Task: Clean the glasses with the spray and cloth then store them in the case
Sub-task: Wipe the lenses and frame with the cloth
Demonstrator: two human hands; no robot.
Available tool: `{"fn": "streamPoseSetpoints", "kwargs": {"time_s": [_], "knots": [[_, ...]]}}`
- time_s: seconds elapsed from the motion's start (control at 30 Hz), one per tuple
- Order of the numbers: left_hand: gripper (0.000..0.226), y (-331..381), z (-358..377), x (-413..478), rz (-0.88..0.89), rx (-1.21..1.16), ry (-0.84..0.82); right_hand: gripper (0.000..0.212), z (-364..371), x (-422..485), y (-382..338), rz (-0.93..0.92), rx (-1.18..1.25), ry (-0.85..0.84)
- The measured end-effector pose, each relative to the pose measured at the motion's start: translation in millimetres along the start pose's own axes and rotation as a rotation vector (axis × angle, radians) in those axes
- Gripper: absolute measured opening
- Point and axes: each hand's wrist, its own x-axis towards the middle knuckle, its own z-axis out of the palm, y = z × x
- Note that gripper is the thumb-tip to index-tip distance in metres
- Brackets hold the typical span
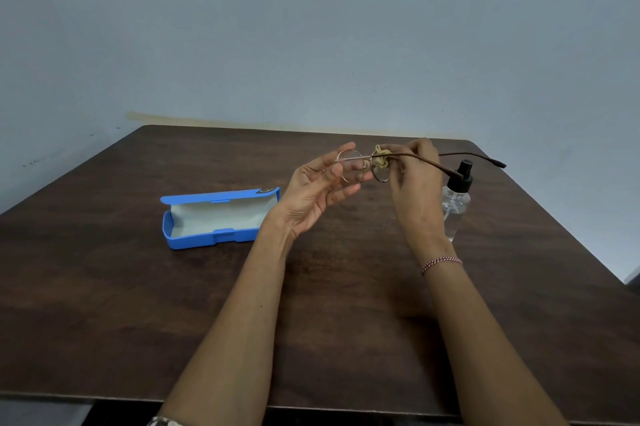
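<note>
two bare forearms reach in from the near edge of the dark wooden table (138, 287) and meet above its far half. the left hand (317, 188) is raised with the palm turned up and toward the camera. its thumb and fingertips close on the rim of one round lens of the glasses (349, 162), and the lower fingers curl loosely beneath. the right hand (414, 183) shows its back to the camera, wrist bent. its fingers are bunched together and pinch a small crumpled beige cloth (381, 157) against the other lens. one red-and-white thread bracelet (441, 263) circles the right wrist.

the glasses are held in the air between both hands, clear of the table. their two brown temple arms are unfolded and stretch to the right past the right hand.

by count: one pair of glasses, one cloth, one case, one spray bottle. the blue case (214, 218) lies open on the table to the left of the left hand, its pale lining showing and nothing visible inside. the clear spray bottle (457, 197), with a black pump top, stands upright on the table just behind the right hand, partly hidden by it. a plain bluish wall (311, 27) rises behind the table.
</note>
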Motion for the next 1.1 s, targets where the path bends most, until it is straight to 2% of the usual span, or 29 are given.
{"fn": "streamPoseSetpoints", "kwargs": {"time_s": [0.2, 0.47, 0.63, 0.87, 1.0, 1.1], "knots": [[0.051, 6, 1, 0, 0.05, -0.061, 0.123, 0.029, 3, -3, -7, -0.076, 0.019, -0.062], [0.025, 11, -1, -3, 0.12, -0.166, 0.236, 0.047, 3, -6, -7, -0.179, 0.049, -0.257], [0.022, 7, 4, 0, 0.084, -0.203, 0.226, 0.036, 0, -5, -5, -0.188, -0.015, -0.105], [0.046, -4, 11, 6, 0.058, -0.004, 0.296, 0.019, 1, -3, -3, -0.19, -0.054, 0.022], [0.039, -14, 14, 10, 0.034, 0.171, 0.377, 0.015, 4, -3, -1, -0.172, -0.043, 0.066], [0.035, -22, 17, 13, -0.015, 0.157, 0.381, 0.015, 7, -3, -3, -0.171, -0.031, 0.056]]}}
